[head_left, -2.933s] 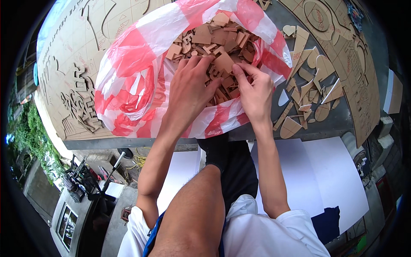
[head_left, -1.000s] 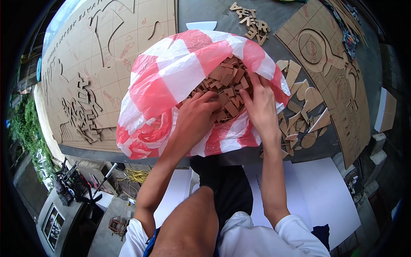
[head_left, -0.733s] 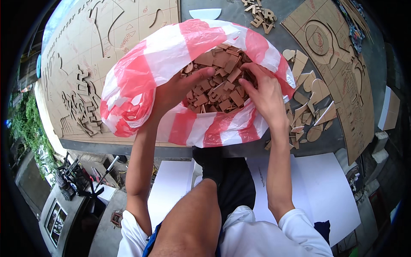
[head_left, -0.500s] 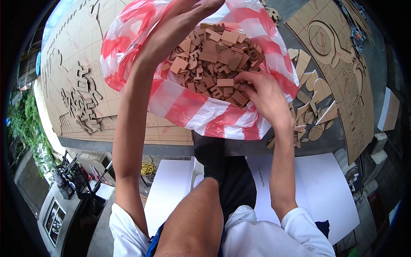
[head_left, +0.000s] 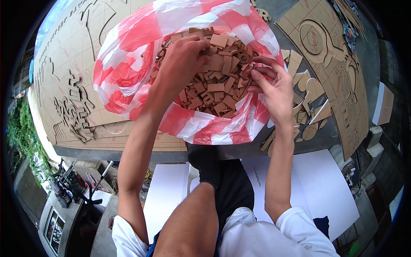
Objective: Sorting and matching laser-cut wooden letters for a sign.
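Note:
A red-and-white striped plastic bag (head_left: 184, 124) lies with its mouth spread wide, full of small brown cut-out pieces (head_left: 216, 88), many of them letters and rectangles. Over the left part of the heap is my left hand (head_left: 182, 53), its fingers bent and thumb apart, fingertips against the pieces; what lies under the palm is hidden. My right hand (head_left: 276, 88) is at the heap's right edge, fingers spread and curved toward a ring-shaped piece (head_left: 244, 58). Its fingertips touch the pieces beside the bag's inner wall, and I see nothing clearly held.
Large brown cut sheets (head_left: 107, 77) cover the table's left side, with letter cut-outs (head_left: 75, 105) on them. Right of the bag lie loose offcuts (head_left: 310, 92) and another cut sheet (head_left: 329, 64). White panels (head_left: 308, 184) are below the table edge, near my legs.
My left hand has come down from the bag's far rim onto the pieces. My right hand has moved slightly right and up, its fingers more spread. The bag's far side now shows.

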Tool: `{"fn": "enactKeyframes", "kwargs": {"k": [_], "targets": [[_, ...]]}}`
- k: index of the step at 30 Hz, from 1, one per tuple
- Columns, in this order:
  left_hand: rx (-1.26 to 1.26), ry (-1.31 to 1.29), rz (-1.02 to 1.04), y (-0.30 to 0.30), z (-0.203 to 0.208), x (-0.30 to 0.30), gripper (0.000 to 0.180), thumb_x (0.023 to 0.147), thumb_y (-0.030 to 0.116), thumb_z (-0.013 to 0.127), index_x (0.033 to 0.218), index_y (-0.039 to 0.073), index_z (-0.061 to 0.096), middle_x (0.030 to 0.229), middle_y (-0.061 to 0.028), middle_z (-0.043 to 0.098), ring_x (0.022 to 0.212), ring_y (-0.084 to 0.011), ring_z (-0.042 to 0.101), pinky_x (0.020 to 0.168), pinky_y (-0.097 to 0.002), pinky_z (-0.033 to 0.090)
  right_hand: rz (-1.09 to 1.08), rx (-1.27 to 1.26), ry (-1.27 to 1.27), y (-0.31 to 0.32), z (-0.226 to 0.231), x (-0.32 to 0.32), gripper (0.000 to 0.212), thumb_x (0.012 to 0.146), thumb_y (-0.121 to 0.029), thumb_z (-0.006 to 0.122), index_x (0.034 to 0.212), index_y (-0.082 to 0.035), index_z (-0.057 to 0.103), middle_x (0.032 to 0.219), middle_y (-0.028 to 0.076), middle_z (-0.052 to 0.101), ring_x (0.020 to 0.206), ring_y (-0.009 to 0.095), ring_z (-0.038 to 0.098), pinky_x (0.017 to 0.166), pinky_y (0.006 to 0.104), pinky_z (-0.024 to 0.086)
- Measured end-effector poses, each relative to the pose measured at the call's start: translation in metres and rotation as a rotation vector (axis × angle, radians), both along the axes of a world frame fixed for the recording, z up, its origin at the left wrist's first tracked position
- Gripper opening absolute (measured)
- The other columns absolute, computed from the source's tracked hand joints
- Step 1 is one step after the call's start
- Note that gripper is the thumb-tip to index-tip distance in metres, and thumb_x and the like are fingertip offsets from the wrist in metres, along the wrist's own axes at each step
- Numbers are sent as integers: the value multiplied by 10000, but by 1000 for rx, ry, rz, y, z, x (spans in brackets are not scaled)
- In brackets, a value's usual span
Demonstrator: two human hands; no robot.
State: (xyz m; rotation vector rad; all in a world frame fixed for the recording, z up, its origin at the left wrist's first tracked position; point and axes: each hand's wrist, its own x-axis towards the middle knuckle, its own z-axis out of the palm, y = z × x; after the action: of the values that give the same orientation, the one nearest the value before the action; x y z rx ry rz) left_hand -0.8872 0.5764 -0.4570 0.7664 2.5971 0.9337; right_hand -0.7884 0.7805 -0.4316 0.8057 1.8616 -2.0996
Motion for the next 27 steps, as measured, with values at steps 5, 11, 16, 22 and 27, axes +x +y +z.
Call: {"fn": "enactKeyframes", "kwargs": {"k": [5, 11, 16, 22, 27], "targets": [[29, -114, 69, -8, 14, 8, 231, 770, 51, 695, 997, 3, 689, 902, -130, 662, 843, -298, 655, 766, -413, 503, 18, -138, -13, 1, 15, 4, 291, 907, -66, 628, 1174, 36, 573, 964, 129, 695, 794, 177, 702, 628, 236, 556], [15, -63, 133, -17, 27, 24, 194, 782, 64, 700, 966, 2, 701, 872, -128, 676, 773, -275, 667, 742, -362, 519, -1, -144, 6, -6, 12, 6, 263, 903, -77, 632, 1138, 32, 585, 963, 128, 699, 771, 173, 701, 625, 229, 561], [286, -507, 338, -12, 44, 32, 134, 820, 23, 677, 943, -28, 697, 854, -74, 688, 767, -151, 666, 705, -286, 519, -82, -175, 18, -2, 29, 6, 197, 906, -69, 614, 1075, 28, 584, 948, 121, 687, 783, 197, 708, 620, 232, 579], [387, -489, 77, 16, 90, 28, 120, 795, -77, 659, 909, -46, 675, 866, -73, 656, 782, -141, 657, 697, -257, 531, -430, -287, 173, 21, 36, 23, 156, 912, -67, 587, 1041, 15, 556, 913, 99, 659, 845, 248, 714, 672, 287, 606], [496, -194, -66, 83, 97, 1, 144, 802, -80, 640, 927, -17, 676, 878, -85, 656, 780, -185, 670, 698, -275, 534, -885, -409, 193, 70, 29, 42, 142, 895, -131, 661, 1005, -59, 608, 913, 67, 687, 882, 170, 689, 717, 226, 535]]}}
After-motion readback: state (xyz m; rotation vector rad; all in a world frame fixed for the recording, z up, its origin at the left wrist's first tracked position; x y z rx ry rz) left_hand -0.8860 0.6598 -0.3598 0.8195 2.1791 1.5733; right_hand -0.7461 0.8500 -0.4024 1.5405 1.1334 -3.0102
